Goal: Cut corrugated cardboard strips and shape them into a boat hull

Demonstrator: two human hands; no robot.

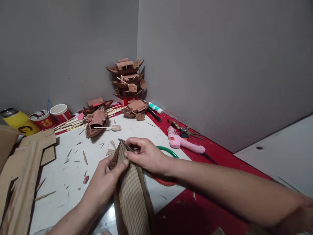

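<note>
A long piece of corrugated cardboard (133, 187), pointed at its far end and with raised brown sides, lies between my hands. My left hand (109, 174) grips its left side near the tip, the thumb resting on the ridged surface. My right hand (144, 155) pinches the right side close to the point, thumb on top and fingers behind. Beneath my right wrist lie scissors with green and red handles (168, 150), partly hidden. A finished cardboard boat (97, 120) with a small paddle stands just beyond my hands.
More cardboard boats (126, 67) are stacked in the corner. A pink glue gun (183, 142) lies at right on the red cloth. Cardboard sheets (22, 169) lie at left. Paper cups (61, 112), a yellow bottle (19, 122) and thin sticks (70, 124) line the back. Scraps litter the white board (58, 182).
</note>
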